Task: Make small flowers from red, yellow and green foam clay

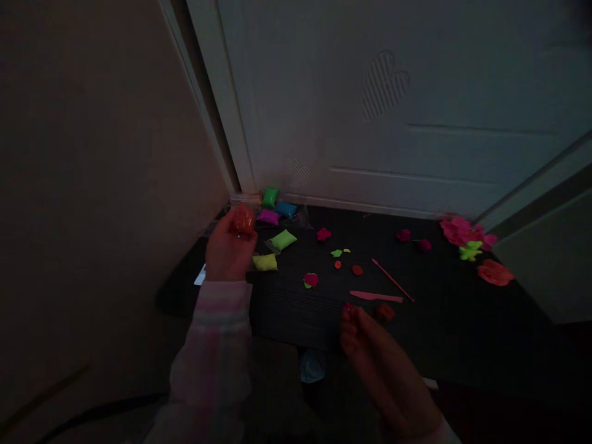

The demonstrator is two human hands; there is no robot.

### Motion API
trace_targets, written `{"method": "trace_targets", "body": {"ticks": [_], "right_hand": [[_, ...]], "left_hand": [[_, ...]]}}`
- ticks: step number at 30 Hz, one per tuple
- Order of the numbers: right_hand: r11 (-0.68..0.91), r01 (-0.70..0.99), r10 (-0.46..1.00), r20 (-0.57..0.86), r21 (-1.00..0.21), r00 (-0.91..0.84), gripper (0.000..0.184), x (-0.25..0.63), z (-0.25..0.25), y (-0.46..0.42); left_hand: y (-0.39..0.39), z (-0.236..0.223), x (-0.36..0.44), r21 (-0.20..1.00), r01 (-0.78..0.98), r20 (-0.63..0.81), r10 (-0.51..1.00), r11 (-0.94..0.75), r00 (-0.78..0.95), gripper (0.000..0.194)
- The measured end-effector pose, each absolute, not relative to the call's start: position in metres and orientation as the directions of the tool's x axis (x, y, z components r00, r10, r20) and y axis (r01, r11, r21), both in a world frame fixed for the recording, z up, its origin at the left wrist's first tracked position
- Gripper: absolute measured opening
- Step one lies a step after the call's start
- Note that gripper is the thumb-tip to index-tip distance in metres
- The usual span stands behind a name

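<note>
My left hand (227, 250) is closed round a shiny orange-red clay packet (243, 220), lifted at the table's left end. Around it lie a light green clay packet (283, 240) and a yellow clay packet (265, 263). Near the front edge, my right hand (370, 345) pinches a small dark pink bit of clay (347, 306) between its fingertips. Just beyond that hand are a pink plastic knife (375, 297) and a brownish-red clay block (385, 312). A flat pink and green clay piece (311, 280) rests left of them.
Farther back sit green (270, 197), blue (287, 209) and purple (269, 217) packets. A thin pink stick (393, 280) lies beside small clay pieces (357, 270). Pink flowers (457, 232) and a yellow-green bear shape (470, 251) stand at the right. A white door (324, 92) borders the dark table (287, 308).
</note>
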State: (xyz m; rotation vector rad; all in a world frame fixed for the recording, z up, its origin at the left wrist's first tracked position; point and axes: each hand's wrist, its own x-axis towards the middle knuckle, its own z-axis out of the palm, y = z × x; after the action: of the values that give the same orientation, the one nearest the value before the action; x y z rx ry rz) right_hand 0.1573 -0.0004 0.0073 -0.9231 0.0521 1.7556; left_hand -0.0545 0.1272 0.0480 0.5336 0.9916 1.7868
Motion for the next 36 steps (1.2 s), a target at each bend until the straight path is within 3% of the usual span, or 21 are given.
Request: {"method": "trace_targets", "body": {"ticks": [5, 10, 14, 16, 22, 26, 29, 32, 36], "right_hand": [[-0.489, -0.755, 0.737, -0.669, -0.437, -0.090, 0.038, 0.154, 0.007, -0.004], [-0.520, -0.721, 0.775, -0.608, -0.458, -0.173, 0.037, 0.149, 0.006, -0.008], [-0.523, -0.727, 0.814, -0.514, -0.445, -0.271, 0.032, 0.148, -0.002, -0.012], [-0.506, -0.743, 0.832, -0.475, -0.438, -0.287, 0.030, 0.149, -0.006, -0.013], [-0.555, -0.704, 0.812, -0.470, -0.443, -0.345, 0.027, 0.151, -0.010, -0.017], [-0.561, -0.641, 0.821, -0.449, -0.523, -0.352, 0.028, 0.150, -0.013, -0.017], [-0.456, -0.469, 0.888, -0.417, -0.756, -0.191, 0.030, 0.156, -0.003, -0.009], [-0.207, -0.070, 0.974, -0.212, -0.976, 0.078, 0.031, 0.166, 0.018, 0.004], [0.067, 0.291, 0.996, 0.081, -0.954, 0.036, 0.031, 0.171, 0.042, 0.019]], "left_hand": [[0.171, 0.038, -0.070, 0.927, -0.326, 0.047, 0.919, -0.186, -0.392, 0.006], [0.207, 0.028, -0.076, 0.989, 0.011, 0.141, 0.943, -0.145, -0.300, 0.026], [0.223, 0.026, -0.066, 0.962, 0.223, 0.192, 0.971, -0.158, -0.141, 0.021], [0.228, 0.023, -0.061, 0.943, 0.287, 0.205, 0.973, -0.168, -0.106, 0.016], [0.232, 0.018, -0.058, 0.901, 0.400, 0.231, 0.965, -0.166, -0.121, 0.028], [0.215, 0.037, -0.052, 0.879, 0.432, 0.259, 0.963, -0.203, -0.076, 0.024], [0.179, 0.054, -0.038, 0.869, 0.423, 0.260, 0.964, -0.255, 0.048, 0.021], [0.129, 0.065, -0.021, 0.877, 0.358, 0.257, 0.943, -0.319, 0.211, 0.014], [0.075, 0.067, -0.008, 0.928, 0.231, 0.182, 0.898, -0.291, 0.400, 0.011]]}}
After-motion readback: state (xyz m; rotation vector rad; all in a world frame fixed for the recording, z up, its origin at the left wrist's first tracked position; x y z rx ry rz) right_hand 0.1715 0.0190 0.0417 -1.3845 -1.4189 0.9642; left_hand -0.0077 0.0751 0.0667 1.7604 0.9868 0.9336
